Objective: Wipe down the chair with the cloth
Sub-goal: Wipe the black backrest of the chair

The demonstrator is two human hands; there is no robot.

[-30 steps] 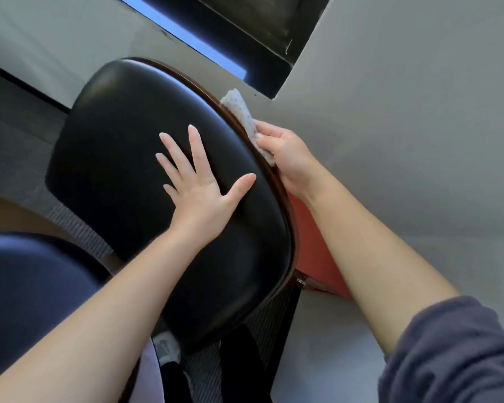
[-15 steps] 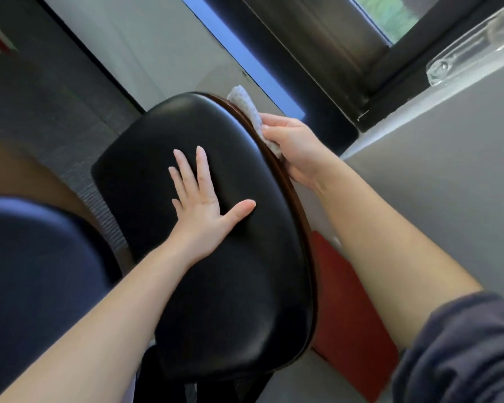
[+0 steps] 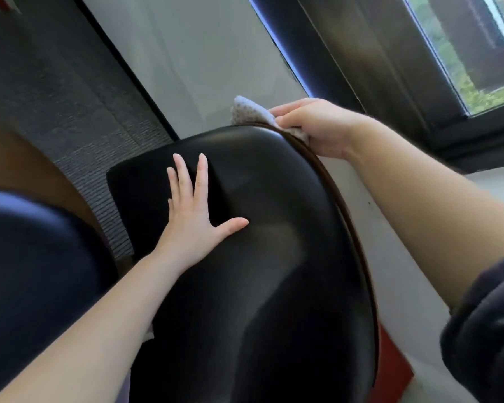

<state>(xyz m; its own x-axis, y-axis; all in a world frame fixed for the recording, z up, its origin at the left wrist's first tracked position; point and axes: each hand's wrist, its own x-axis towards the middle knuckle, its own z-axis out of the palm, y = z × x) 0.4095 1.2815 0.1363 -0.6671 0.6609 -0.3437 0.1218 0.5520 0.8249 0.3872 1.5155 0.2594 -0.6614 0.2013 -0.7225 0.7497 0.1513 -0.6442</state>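
The chair's black padded backrest (image 3: 274, 257) with a brown wooden rim fills the middle of the head view. My left hand (image 3: 195, 219) lies flat on the black padding, fingers spread and straight. My right hand (image 3: 317, 126) grips a white dotted cloth (image 3: 250, 112) and holds it against the top of the wooden rim, behind the backrest. Part of the cloth is hidden under my fingers and behind the rim.
A grey wall (image 3: 201, 53) stands close behind the chair, with a dark window frame (image 3: 390, 68) at the upper right. Dark carpet (image 3: 56, 97) lies at the left. A red panel (image 3: 390, 367) shows low at the right, beside the backrest.
My right hand has slid the cloth along the rim toward the top of the backrest. The view has tilted up, showing more of the window. My left hand stays flat on the padding.
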